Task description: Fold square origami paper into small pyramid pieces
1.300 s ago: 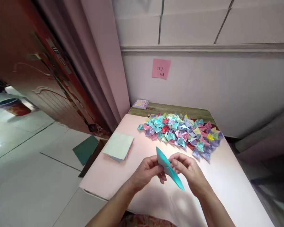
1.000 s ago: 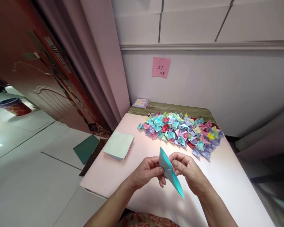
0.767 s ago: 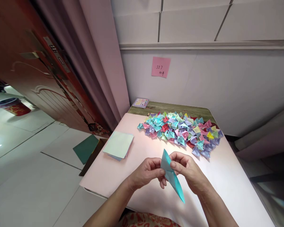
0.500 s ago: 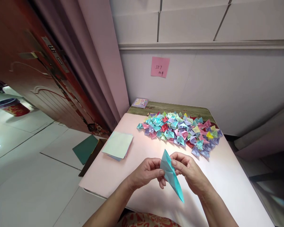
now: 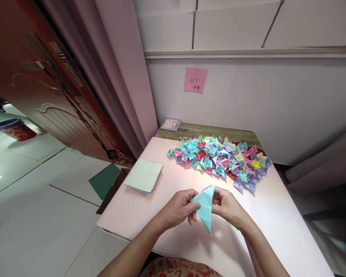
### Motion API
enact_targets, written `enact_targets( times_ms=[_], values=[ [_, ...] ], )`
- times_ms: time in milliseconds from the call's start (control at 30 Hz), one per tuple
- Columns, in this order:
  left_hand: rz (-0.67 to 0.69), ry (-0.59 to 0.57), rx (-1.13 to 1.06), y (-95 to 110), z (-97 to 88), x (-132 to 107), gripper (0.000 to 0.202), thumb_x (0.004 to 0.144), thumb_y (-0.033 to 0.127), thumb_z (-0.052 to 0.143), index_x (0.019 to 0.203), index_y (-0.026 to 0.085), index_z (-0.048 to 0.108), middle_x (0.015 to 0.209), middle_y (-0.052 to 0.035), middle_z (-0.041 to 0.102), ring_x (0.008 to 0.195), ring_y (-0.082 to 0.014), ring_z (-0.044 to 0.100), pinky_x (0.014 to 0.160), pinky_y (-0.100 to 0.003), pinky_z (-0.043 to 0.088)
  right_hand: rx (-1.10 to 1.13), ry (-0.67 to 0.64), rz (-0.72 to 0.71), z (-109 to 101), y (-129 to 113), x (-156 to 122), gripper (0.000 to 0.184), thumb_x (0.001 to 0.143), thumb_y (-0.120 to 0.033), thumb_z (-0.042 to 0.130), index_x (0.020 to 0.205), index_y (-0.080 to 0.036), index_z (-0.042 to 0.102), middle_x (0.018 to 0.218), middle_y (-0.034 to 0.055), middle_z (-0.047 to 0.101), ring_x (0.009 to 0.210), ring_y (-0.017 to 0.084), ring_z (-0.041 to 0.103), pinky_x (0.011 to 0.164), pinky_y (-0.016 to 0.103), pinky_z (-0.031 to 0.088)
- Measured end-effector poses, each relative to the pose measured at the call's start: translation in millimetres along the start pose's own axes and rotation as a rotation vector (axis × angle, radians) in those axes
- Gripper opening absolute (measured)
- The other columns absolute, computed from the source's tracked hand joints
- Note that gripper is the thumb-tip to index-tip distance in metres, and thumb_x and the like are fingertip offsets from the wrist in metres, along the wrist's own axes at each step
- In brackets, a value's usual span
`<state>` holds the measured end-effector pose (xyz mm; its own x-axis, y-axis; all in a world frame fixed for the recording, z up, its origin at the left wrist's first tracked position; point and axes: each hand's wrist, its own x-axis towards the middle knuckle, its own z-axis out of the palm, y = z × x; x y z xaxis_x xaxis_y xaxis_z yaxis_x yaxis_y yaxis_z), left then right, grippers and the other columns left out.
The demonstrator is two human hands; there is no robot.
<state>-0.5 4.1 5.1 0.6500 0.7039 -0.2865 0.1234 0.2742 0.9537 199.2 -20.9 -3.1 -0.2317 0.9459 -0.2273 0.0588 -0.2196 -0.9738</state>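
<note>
A turquoise sheet of origami paper (image 5: 206, 206), folded into a triangle, is held over the near part of the table. My left hand (image 5: 181, 209) pinches its left corner, thumb on top. Along the long right edge, my right hand (image 5: 226, 209) grips the paper with its thumb low and fingers partly hidden behind it. Beyond both hands lies a heap of small folded paper boats (image 5: 216, 156) in many colours. To the left rests a stack of square paper sheets (image 5: 144, 176), pale green on top.
The pink-topped table (image 5: 118, 209) has a wood-patterned back strip (image 5: 219, 130) with a small pack of printed cards (image 5: 170, 124). A pink note (image 5: 195, 80) is stuck on the wall. Left of the table are an open box (image 5: 112, 188), a red door (image 5: 46, 92) and a bin (image 5: 14, 129).
The turquoise paper has turned from a slanted, partly opened shape to a flatter triangle pointing left. My right hand has shifted slightly down its edge; my left still pinches it.
</note>
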Motion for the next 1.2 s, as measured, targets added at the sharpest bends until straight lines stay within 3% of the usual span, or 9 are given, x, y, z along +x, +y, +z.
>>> enact_targets(
  times_ms=[267,467,600,733,900,1033,1100,1200],
  values=[
    [-0.014,-0.046,0.004,5,1.7,-2,0.013,0.084,0.024,0.056,0.092,0.014,0.059,0.064,-0.0018,0.065,0.055,-0.0131,0.063,0.055,-0.022,0.049,0.128,-0.041,0.065,-1,15,9,0.027,0.064,-0.024,0.077,0.083,-0.016,0.061,0.066,-0.0036,0.059,0.058,0.011,0.053,0.053,0.021,0.041],
    [0.014,-0.039,0.104,9,6.1,-1,0.015,0.080,0.017,0.054,0.092,0.015,0.063,0.068,-0.0021,0.066,0.061,-0.0155,0.066,0.063,-0.025,0.052,-0.015,0.096,0.011,7,14,12,0.034,0.058,-0.021,0.079,0.088,-0.017,0.063,0.064,-0.0042,0.061,0.057,0.012,0.053,0.051,0.022,0.041],
    [0.118,-0.039,0.339,9,7.1,0,0.020,0.080,0.014,0.052,0.095,0.017,0.065,0.074,-0.0021,0.067,0.064,-0.0159,0.065,0.064,-0.024,0.050,-0.005,0.068,0.053,10,15,14,0.034,0.059,-0.021,0.076,0.090,-0.017,0.063,0.062,-0.0040,0.061,0.054,0.012,0.054,0.049,0.021,0.038],
    [0.317,0.044,0.635,3,6.8,0,0.030,0.080,0.016,0.057,0.108,0.022,0.064,0.090,-0.0051,0.069,0.076,-0.0205,0.064,0.066,-0.025,0.047,0.082,0.011,0.122,12,17,17,0.026,0.062,-0.023,0.073,0.086,-0.017,0.064,0.062,-0.0051,0.059,0.053,0.010,0.051,0.050,0.021,0.037],
    [0.448,0.065,0.766,-2,1.0,-3,0.033,0.086,0.016,0.050,0.115,0.023,0.064,0.086,-0.0070,0.069,0.071,-0.0209,0.063,0.061,-0.025,0.045,0.113,-0.018,0.167,14,14,18,0.029,0.062,-0.024,0.074,0.088,-0.017,0.065,0.058,-0.0070,0.055,0.050,0.009,0.047,0.048,0.020,0.035],
    [0.372,0.109,0.598,0,-4.2,-5,0.019,0.086,0.022,0.053,0.096,0.022,0.070,0.076,-0.0052,0.068,0.066,-0.0180,0.062,0.061,-0.024,0.045,0.072,-0.068,0.130,-5,4,11,0.040,0.065,-0.031,0.077,0.101,-0.017,0.066,0.076,-0.0002,0.066,0.060,0.012,0.058,0.053,0.022,0.042],
    [0.245,0.185,0.337,0,-2.7,-3,0.022,0.087,0.033,0.055,0.083,0.017,0.069,0.070,-0.0057,0.067,0.056,-0.0152,0.059,0.054,-0.024,0.045,0.134,-0.002,0.093,-17,0,8,0.046,0.072,-0.043,0.075,0.110,-0.020,0.064,0.096,0.0063,0.069,0.084,0.020,0.065,0.066,0.029,0.052],
    [0.067,0.303,-0.201,-4,7.2,3,0.042,0.086,0.050,0.056,0.073,0.011,0.065,0.066,-0.0092,0.068,0.044,-0.0129,0.056,0.043,-0.024,0.045,0.225,0.187,-0.005,-22,-4,6,0.056,0.077,-0.061,0.065,0.114,-0.019,0.065,0.114,0.0133,0.066,0.103,0.027,0.063,0.079,0.040,0.054]
  ],
)
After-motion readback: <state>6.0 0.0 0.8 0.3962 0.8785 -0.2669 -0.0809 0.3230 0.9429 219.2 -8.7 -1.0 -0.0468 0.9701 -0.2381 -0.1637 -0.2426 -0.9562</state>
